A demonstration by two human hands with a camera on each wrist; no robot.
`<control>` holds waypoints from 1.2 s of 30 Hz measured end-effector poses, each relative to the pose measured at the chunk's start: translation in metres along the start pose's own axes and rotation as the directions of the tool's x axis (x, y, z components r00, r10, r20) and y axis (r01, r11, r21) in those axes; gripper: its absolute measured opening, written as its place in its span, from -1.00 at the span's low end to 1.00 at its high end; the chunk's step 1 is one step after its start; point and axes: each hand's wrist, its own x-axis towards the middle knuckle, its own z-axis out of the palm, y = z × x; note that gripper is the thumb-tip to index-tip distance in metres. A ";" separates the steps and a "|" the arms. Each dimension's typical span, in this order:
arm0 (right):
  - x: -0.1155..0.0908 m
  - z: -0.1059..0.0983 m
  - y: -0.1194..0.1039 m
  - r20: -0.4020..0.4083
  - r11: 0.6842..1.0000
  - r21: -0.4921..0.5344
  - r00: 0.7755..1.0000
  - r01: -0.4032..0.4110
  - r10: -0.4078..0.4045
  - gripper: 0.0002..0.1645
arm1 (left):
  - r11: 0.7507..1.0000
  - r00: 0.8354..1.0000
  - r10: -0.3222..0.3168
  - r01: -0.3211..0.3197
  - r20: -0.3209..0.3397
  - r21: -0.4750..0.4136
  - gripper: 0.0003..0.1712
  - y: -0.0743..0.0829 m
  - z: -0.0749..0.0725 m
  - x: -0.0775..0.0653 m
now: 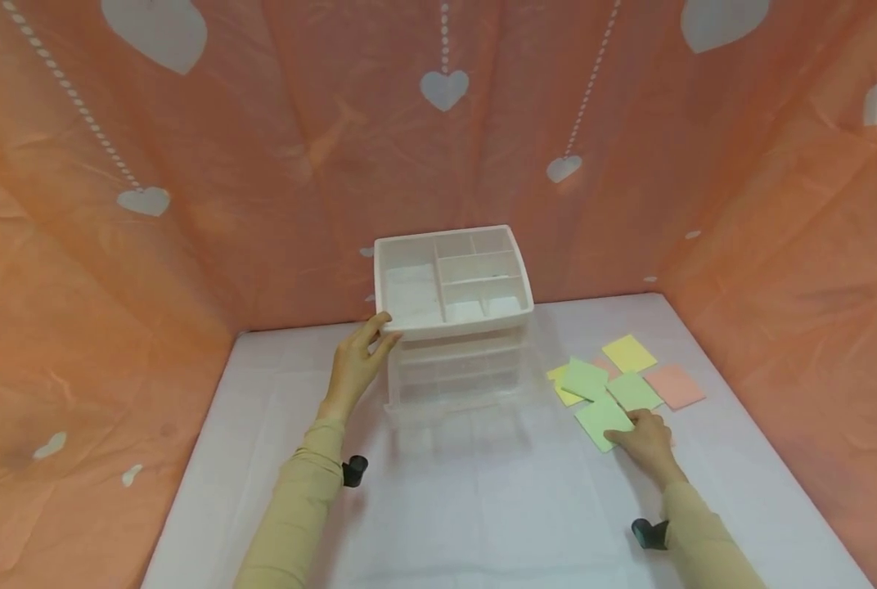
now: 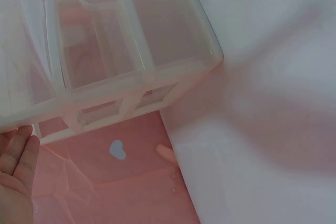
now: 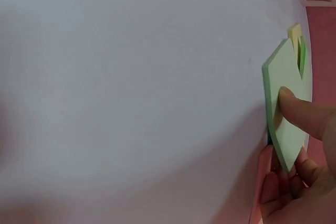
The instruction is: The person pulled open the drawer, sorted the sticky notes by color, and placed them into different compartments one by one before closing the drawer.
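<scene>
At the centre of the frame stands a white plastic drawer organizer with a compartmented top (image 1: 455, 327); the left hand (image 1: 353, 368) pinches its front-left corner lightly between thumb and fingers. Right of centre, the right hand (image 1: 646, 442) holds a pale green square paper pad (image 1: 599, 420) in a narrow pinch (thumb on its face, in the right wrist view). Yellow, pink and green square pads (image 1: 674, 386) lie just beside it on the white cloth-covered table (image 1: 497, 523).
</scene>
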 end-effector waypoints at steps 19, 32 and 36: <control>-0.019 -0.021 0.003 -0.078 0.963 0.268 0.997 0.018 0.003 -0.56 | 0.999 0.998 0.054 -0.054 -0.027 0.010 -0.61 -0.003 0.002 0.000; -0.026 -0.038 -0.014 -0.055 0.905 0.416 0.991 -0.089 0.123 -0.30 | 1.000 1.000 0.020 -0.020 -0.005 -0.003 -0.62 -0.001 0.001 0.001; -0.027 -0.043 -0.024 -0.092 0.852 0.519 0.987 -0.062 0.128 -0.48 | 1.000 1.000 0.011 -0.011 -0.004 0.008 -0.61 0.000 0.000 0.001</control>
